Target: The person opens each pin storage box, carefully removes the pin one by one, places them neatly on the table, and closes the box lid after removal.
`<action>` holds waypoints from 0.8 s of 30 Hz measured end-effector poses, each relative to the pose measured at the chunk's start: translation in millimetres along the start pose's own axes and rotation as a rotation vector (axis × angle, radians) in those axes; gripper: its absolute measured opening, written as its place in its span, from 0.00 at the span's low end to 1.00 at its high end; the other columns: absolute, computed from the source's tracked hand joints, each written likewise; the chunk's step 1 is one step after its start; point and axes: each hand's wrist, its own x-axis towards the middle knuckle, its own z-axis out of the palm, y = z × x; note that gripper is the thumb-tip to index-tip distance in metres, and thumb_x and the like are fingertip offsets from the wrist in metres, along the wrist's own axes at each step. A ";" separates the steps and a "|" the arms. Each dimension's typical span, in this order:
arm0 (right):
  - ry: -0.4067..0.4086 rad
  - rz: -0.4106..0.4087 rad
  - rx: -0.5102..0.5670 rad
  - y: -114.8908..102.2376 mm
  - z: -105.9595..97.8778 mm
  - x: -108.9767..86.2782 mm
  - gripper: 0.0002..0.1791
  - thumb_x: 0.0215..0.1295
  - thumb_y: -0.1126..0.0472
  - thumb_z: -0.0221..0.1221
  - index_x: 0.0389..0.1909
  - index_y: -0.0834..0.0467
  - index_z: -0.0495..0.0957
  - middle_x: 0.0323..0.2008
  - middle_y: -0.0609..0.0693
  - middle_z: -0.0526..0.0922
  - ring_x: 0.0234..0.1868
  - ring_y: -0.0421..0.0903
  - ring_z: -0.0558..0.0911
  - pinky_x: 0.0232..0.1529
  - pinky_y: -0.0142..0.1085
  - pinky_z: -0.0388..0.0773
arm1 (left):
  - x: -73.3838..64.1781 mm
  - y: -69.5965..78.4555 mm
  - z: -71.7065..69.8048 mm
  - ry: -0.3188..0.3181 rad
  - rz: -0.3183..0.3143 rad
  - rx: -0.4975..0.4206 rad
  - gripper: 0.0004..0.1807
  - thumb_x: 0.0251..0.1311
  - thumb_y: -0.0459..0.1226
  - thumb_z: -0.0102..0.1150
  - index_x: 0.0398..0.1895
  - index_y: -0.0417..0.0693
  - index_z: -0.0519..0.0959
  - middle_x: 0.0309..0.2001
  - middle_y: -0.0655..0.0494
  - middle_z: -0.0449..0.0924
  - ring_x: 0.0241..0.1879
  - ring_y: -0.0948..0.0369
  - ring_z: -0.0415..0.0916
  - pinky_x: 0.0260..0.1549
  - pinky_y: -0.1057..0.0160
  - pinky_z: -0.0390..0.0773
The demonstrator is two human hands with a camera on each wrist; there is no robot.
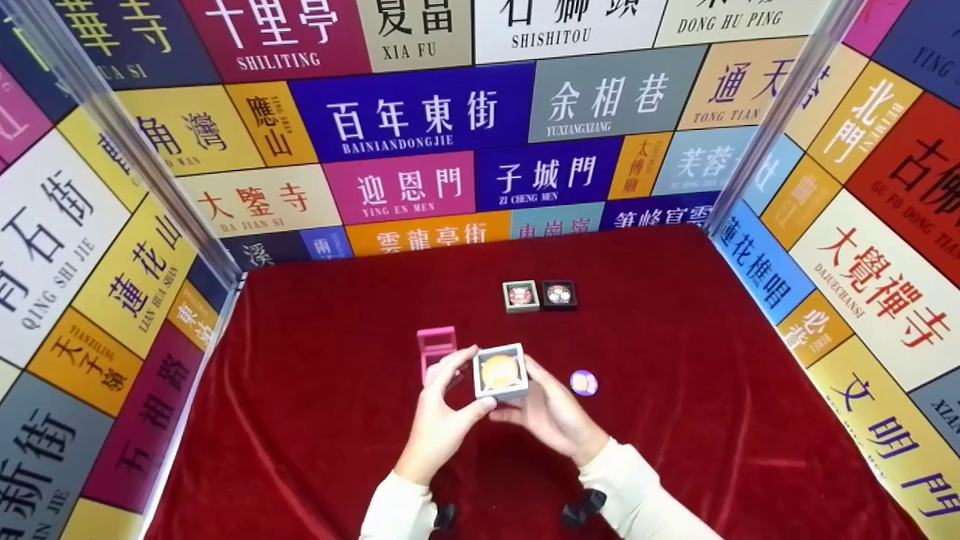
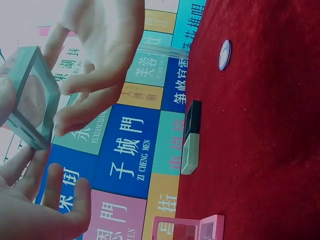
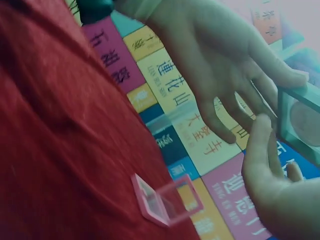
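My left hand (image 1: 442, 424) grips a small pale grey-green square display box (image 1: 501, 389), with its thumb at the lower front edge and fingers at the far left side. Inside the box's frame shows a round yellow-orange disc (image 1: 500, 370). My right hand (image 1: 551, 416) holds the same box from the right, its fingertips at the side and some fingers bent below. The box is raised above the cloth and tilted toward the head camera. Behind the left fingers stands an open pink box (image 1: 436, 340), partly hidden by them. A round purple badge (image 1: 583, 383) lies right of the right hand.
Farther back on the dark red cloth (image 1: 337, 420) sit a green-framed box (image 1: 520, 296) and a black-framed box (image 1: 559, 295), side by side, each with a round patterned piece inside. Panels with colourful place-name signs (image 1: 412, 120) enclose the back and both sides.
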 end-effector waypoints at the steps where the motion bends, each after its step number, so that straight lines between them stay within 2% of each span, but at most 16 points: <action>1: -0.034 0.013 0.049 3.0 0.6 0.4 0.26 0.91 0.46 0.39 0.75 0.52 0.73 0.65 0.60 0.81 0.59 0.52 0.84 0.61 0.48 0.80 | -0.3 0.4 -0.5 -0.006 0.001 0.014 0.38 0.59 0.36 0.82 0.74 0.49 0.79 0.70 0.57 0.76 0.70 0.53 0.67 0.71 0.46 0.69; 4: -0.104 0.029 0.195 11.9 1.8 1.1 0.30 0.90 0.42 0.41 0.77 0.56 0.71 0.67 0.63 0.79 0.62 0.52 0.83 0.65 0.47 0.77 | -0.8 2.4 -1.1 -0.031 0.014 0.045 0.39 0.58 0.37 0.83 0.74 0.51 0.78 0.70 0.58 0.76 0.70 0.51 0.66 0.70 0.44 0.67; 8: -0.115 0.017 0.304 23.6 5.3 2.0 0.30 0.88 0.42 0.46 0.77 0.57 0.71 0.67 0.64 0.80 0.64 0.55 0.82 0.67 0.47 0.75 | -0.9 6.2 -0.2 -0.062 0.036 0.107 0.45 0.54 0.40 0.85 0.77 0.59 0.75 0.71 0.61 0.73 0.70 0.53 0.66 0.70 0.47 0.67; 12: -0.090 0.012 0.311 34.8 13.1 1.9 0.28 0.87 0.41 0.48 0.76 0.53 0.74 0.68 0.57 0.80 0.67 0.52 0.80 0.69 0.47 0.72 | -0.9 9.9 2.4 -0.063 0.080 0.229 0.48 0.51 0.45 0.87 0.77 0.64 0.75 0.69 0.63 0.71 0.67 0.58 0.66 0.66 0.50 0.71; 17: -0.053 -0.002 0.300 44.7 21.0 2.0 0.26 0.84 0.41 0.54 0.74 0.47 0.76 0.67 0.50 0.81 0.68 0.47 0.78 0.70 0.45 0.70 | 1.5 11.2 4.2 -0.037 0.178 0.391 0.45 0.50 0.53 0.87 0.73 0.56 0.80 0.63 0.58 0.72 0.62 0.58 0.67 0.60 0.49 0.74; 20: -0.040 -0.012 0.315 47.4 23.5 2.4 0.26 0.83 0.41 0.55 0.73 0.48 0.77 0.66 0.49 0.82 0.67 0.46 0.78 0.69 0.44 0.71 | 2.7 11.2 5.3 -0.026 0.204 0.432 0.44 0.49 0.56 0.86 0.70 0.53 0.82 0.61 0.56 0.72 0.60 0.57 0.67 0.57 0.49 0.74; 24: -0.010 -0.034 0.332 49.9 29.2 2.4 0.26 0.84 0.41 0.55 0.72 0.50 0.77 0.64 0.49 0.82 0.65 0.46 0.79 0.68 0.43 0.71 | 2.0 8.1 8.8 -0.003 0.207 0.435 0.40 0.50 0.58 0.85 0.66 0.54 0.83 0.60 0.57 0.72 0.60 0.58 0.66 0.55 0.51 0.75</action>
